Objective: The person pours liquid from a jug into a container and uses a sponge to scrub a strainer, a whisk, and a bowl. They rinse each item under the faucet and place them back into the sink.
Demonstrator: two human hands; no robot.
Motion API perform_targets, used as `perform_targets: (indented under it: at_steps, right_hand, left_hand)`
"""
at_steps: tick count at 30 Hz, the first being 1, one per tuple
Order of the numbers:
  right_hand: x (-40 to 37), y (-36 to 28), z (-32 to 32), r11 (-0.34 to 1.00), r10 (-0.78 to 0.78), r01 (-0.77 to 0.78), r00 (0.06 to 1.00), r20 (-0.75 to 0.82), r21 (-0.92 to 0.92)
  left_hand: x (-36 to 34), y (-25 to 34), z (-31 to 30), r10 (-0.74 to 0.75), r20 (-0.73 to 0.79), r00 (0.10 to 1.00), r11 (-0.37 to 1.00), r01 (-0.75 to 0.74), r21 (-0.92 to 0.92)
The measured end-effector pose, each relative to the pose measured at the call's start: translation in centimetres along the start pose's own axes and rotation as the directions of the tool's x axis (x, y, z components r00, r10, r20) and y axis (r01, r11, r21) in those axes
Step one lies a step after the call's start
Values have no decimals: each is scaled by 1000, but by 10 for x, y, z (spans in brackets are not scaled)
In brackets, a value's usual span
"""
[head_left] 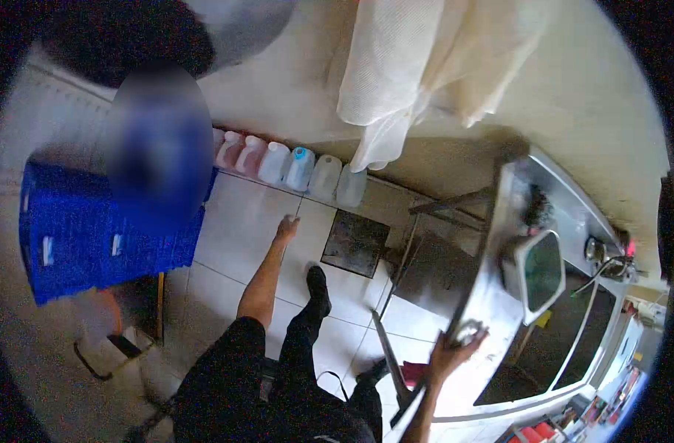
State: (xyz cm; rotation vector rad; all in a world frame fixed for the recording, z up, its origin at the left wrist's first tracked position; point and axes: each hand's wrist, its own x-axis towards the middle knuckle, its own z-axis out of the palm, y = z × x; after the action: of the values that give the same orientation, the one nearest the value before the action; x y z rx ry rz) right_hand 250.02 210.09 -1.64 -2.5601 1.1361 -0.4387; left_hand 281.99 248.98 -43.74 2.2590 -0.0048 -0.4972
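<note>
Right hand (451,353) closes its fingers on one round metal object (467,331) at the counter (493,306) edge; left hand (286,227) hangs empty, fingers half bent; six jugs (300,168) stand along the wall

Kitchen: steel sink (573,325) (jugs (300,168) lined).

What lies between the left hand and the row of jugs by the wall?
Head view: only bare pale floor tile separates the left hand from the jugs.
</note>
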Motion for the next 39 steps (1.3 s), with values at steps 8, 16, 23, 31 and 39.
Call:
perform_targets:
  at_steps: [8,16,23,31,39]
  right_hand:
    - [10,-20,19,992,72,-69,997,-27,102]
    - [16,-37,34,980,189,-191,982,-26,-52]
    - [20,-25,30,969,136,-136,991,-16,-205]
    - [16,-9,22,984,168,-168,986,1,53]
    - [14,-5,15,993,109,-109,994,-2,50]
  left_hand:
    - [203,-25,11,-82,-145,986,980,106,166]
    - [179,70,121,367,-195,910,930,-351,112]
    - [176,56,267,-157,14,988,986,157,-52]
    - [71,55,159,-57,362,931,302,361,-882]
    - [47,53,161,-68,561,825,244,559,-793]
